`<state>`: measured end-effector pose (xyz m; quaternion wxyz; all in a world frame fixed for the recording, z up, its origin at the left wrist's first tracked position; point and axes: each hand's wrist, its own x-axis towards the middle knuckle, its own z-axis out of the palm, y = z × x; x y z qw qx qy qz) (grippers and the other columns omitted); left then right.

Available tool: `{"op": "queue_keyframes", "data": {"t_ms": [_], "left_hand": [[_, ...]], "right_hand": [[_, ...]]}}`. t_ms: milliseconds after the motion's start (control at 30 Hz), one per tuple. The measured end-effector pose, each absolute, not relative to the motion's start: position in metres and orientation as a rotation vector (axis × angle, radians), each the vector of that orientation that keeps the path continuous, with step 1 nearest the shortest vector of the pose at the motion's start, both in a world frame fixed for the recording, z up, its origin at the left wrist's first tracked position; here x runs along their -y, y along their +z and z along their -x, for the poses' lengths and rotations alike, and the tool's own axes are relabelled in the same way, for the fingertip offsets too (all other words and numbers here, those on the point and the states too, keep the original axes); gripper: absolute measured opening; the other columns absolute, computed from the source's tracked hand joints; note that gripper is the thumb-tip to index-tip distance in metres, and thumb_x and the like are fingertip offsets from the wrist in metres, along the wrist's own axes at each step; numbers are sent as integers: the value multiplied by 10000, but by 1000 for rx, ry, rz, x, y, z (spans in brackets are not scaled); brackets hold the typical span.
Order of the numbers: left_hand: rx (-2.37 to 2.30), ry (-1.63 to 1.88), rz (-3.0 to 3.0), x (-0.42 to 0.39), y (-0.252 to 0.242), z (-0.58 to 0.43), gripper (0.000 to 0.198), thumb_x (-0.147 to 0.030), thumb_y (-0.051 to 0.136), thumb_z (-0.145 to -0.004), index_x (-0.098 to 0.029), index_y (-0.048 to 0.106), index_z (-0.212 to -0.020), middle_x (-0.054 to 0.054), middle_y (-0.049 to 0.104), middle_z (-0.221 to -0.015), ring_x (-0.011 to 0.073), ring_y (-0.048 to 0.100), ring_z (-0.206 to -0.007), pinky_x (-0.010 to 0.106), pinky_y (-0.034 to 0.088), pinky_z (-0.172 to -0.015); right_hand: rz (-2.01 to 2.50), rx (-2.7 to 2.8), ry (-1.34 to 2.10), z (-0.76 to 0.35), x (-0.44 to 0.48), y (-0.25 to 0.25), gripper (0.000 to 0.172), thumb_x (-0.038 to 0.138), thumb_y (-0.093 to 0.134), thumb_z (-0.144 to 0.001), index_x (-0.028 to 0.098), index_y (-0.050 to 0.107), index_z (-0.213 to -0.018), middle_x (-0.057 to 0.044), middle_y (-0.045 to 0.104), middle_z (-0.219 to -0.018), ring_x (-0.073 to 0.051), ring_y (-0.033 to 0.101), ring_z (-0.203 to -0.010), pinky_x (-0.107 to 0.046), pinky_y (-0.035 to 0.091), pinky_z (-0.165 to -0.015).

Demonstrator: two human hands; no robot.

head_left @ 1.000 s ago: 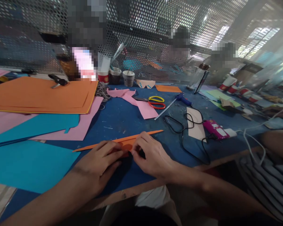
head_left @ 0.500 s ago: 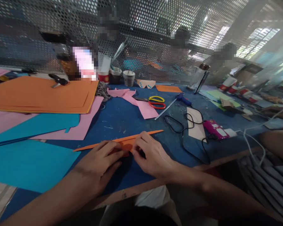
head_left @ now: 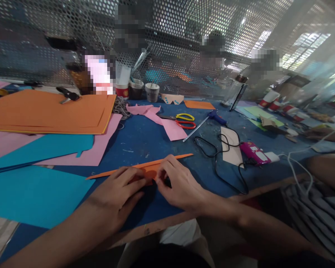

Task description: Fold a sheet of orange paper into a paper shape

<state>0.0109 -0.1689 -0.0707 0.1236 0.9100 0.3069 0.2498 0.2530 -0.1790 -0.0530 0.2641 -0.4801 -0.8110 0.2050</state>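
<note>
A folded piece of orange paper (head_left: 150, 172) lies at the front of the blue table, its long narrow points reaching out to both sides. My left hand (head_left: 124, 188) holds its left middle part, fingers bent and pressed together on the fold. On the other side, my right hand (head_left: 178, 182) pinches the paper near its middle between thumb and fingertips. The fingers hide part of the near edge, where a small orange flap shows. A blue paper sheet (head_left: 39, 193) lies left of my left forearm.
Orange sheets (head_left: 44, 111) with keys (head_left: 68, 95) on top are stacked at the left. Scissors (head_left: 185, 121), pink scraps (head_left: 173, 128) and a glue gun (head_left: 217, 117) lie beyond my hands. Its black cable (head_left: 216, 171) loops at the right, near a pink box (head_left: 254, 152). Another person's arm (head_left: 326, 169) shows far right.
Both hands keep almost the same hold on the orange paper, with the right fingertips shifting very slightly. At the far right, the other person's hand has moved a little.
</note>
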Motion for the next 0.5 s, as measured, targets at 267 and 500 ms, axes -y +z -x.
{"op": "queue_keyframes", "data": {"t_ms": [267,500], "left_hand": [[-894,710,-2678,169,-72,-10,295,-176,517,-1055,-261,656,-1300,61,637,-1306,216,614,-1171,380,542,-966],[-912,714,-2701,169,-72,-9,299,-188,524,-1040,-262,667,-1292,72,642,-1317,241,606,-1198,395,550,-969]], "right_hand": [[1305,2119,614,-252,180,-57,95,126,596,-919,212,558,-905,-27,584,-1009,-156,586,-876,-315,511,-777],[1296,2115,612,-251,180,-55,115,107,591,-909,213,554,-889,-27,582,-994,-160,587,-881,-315,513,-784]]}}
